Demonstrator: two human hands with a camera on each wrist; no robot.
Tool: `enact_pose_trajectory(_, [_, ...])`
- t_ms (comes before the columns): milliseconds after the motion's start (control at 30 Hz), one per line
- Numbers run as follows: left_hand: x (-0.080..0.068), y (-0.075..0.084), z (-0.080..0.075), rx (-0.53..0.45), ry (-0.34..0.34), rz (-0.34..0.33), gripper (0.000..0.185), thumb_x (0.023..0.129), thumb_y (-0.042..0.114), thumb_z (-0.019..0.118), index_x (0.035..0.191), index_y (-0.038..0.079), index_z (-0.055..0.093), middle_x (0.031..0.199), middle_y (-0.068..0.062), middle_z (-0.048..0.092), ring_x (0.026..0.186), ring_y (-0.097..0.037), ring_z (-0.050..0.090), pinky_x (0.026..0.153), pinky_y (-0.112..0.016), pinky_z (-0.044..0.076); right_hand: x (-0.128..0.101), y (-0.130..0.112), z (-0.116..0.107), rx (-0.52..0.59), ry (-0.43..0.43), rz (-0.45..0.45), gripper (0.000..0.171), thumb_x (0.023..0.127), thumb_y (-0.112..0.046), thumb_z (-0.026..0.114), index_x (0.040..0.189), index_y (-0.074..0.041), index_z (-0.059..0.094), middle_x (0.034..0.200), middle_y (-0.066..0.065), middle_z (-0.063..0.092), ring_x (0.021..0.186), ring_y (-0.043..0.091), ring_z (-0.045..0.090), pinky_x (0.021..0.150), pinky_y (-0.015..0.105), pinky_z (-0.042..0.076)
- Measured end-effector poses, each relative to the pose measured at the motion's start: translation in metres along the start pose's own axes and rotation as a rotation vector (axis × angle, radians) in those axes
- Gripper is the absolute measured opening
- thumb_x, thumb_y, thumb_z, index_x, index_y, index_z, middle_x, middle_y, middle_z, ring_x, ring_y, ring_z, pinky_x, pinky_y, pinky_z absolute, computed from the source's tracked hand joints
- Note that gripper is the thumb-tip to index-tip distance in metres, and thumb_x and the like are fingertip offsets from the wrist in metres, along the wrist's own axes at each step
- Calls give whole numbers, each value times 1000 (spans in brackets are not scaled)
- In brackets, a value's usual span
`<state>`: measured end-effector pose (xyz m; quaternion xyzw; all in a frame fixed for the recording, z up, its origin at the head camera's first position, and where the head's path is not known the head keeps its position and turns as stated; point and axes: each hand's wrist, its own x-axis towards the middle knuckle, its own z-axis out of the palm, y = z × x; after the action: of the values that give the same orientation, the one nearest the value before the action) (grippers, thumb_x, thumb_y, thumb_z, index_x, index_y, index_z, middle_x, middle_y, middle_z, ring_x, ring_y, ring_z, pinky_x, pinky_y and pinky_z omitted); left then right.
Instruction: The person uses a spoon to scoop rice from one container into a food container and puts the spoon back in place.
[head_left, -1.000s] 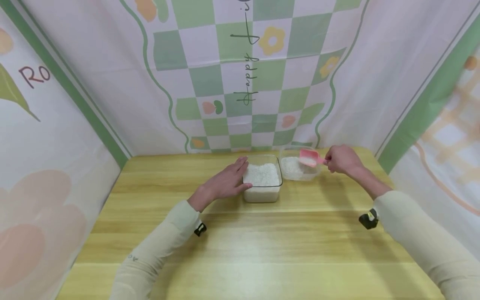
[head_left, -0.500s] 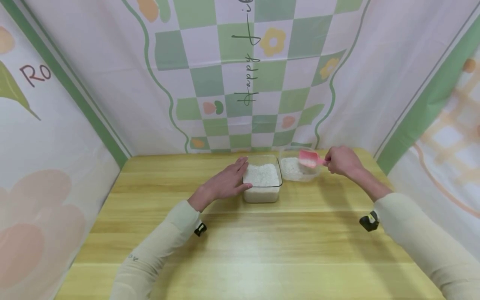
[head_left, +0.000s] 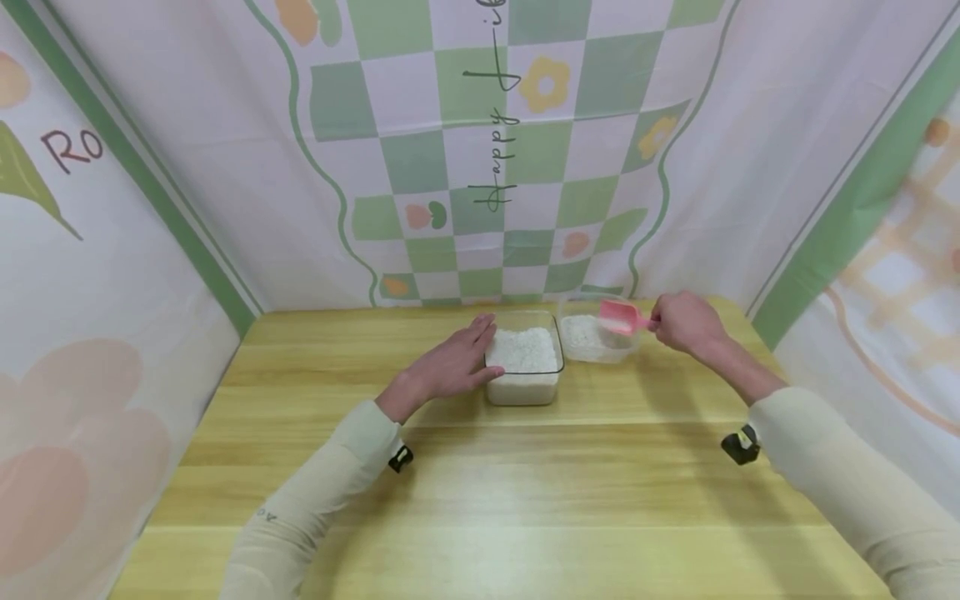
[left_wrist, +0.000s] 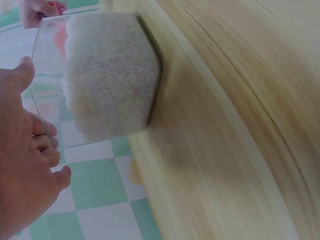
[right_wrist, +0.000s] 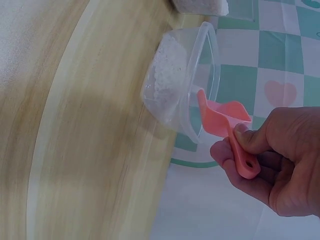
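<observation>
My left hand (head_left: 450,362) rests flat and relaxed against the left side of the square clear box (head_left: 525,367), fingers straight along its wall, and the box sits heaped with white rice (head_left: 525,348) near the far middle of the bench (head_left: 480,483). My right hand (head_left: 682,321) pinches the handle of the pink scoop (head_left: 618,317), thumb on top, fingers curled under. The scoop's bowl hangs over the smaller clear tub (head_left: 596,337), just right of the box, which holds a shallower layer of rice. Behind both stands the green checked backdrop (head_left: 480,167).
</observation>
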<state>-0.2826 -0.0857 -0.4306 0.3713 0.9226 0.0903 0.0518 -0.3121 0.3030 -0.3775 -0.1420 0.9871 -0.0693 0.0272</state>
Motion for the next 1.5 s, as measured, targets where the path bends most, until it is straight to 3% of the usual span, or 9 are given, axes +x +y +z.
enact_pose_trajectory(167, [0,1,0,-5,-3,4,84,105,56,32,157,-6,11,167,-21,5,156,-29,4,127,-42,15,-2,-3,0,-37,22,-4,15,89,-6,65,84,4,75,72,12,70,61,22,55,55,35,49])
enact_pose_trajectory(467, [0,2,0,-25,-10,-10,84,105,57,32,158,-4,9,168,-19,4,157,-27,3,128,-42,15,-5,-4,2,-82,30,-7,15,91,-9,67,87,4,72,71,12,68,61,23,56,53,35,50])
enact_pose_trajectory(733, [1,2,0,-26,-14,-12,85,105,57,33,158,-5,10,168,-18,3,157,-26,2,128,-41,14,-9,-4,4,-170,98,-66,6,83,-3,71,83,3,69,72,14,68,62,27,61,54,42,55])
enact_pose_trajectory(867, [1,3,-1,-38,-18,-19,85,104,57,33,158,-4,9,168,-16,1,157,-26,1,128,-41,14,-9,-5,0,-133,119,-61,9,86,-5,69,84,3,72,72,15,69,61,26,60,54,43,53])
enact_pose_trajectory(1067, [0,3,-3,-39,-19,-24,85,104,57,33,158,-3,8,168,-15,0,157,-25,1,128,-40,12,-12,-11,-9,37,119,-77,19,88,-2,63,99,7,75,86,20,75,63,21,62,58,37,53])
enact_pose_trajectory(1233, [1,3,-3,-28,-20,-24,85,104,58,33,158,-2,8,168,-15,0,157,-25,0,128,-38,11,-20,-27,-22,46,157,-139,19,86,-1,64,98,1,78,84,15,75,60,16,55,56,30,45])
enact_pose_trajectory(1500, [0,2,-1,-32,-16,-28,86,104,59,32,158,-2,7,168,-17,2,157,-26,0,128,-37,9,-26,-69,-30,-48,241,-287,11,88,-4,68,90,-3,80,78,9,76,60,19,61,62,39,53])
